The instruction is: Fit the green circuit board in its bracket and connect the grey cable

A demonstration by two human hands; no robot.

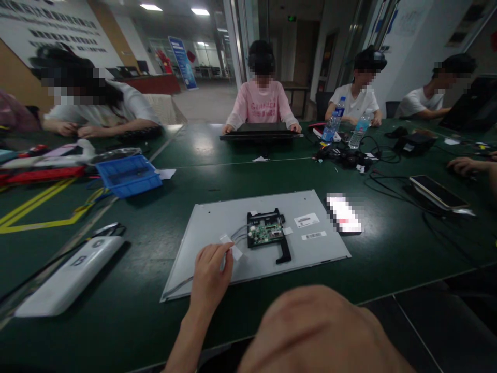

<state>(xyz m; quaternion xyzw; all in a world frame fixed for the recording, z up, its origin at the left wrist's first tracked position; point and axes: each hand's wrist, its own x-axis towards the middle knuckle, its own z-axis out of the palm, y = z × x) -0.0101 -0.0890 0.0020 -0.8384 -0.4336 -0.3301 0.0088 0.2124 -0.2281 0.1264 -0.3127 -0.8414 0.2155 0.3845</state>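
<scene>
A silver-grey flat display panel (202, 228) lies back side up on the table, tilted slightly in my view. On it sits a green circuit board (267, 233) in a black plastic bracket (285, 253), with thin grey wires running from its left side. My left hand (212, 269) rests over the panel's lower left part, thumb and forefinger pinched at a piece of clear tape (237, 253) near the wires. Close to the camera, a large blurred part of my right hand or wrist (322, 331) fills the bottom middle; its fingers are hidden.
A lit phone (344, 213) lies right of the panel. To the left are a white power bank (73, 280) with a cable and a blue bin (128, 176). Bottles (360, 129), cables and another phone (438, 191) lie right. Across the table a person handles a black screen (261, 133).
</scene>
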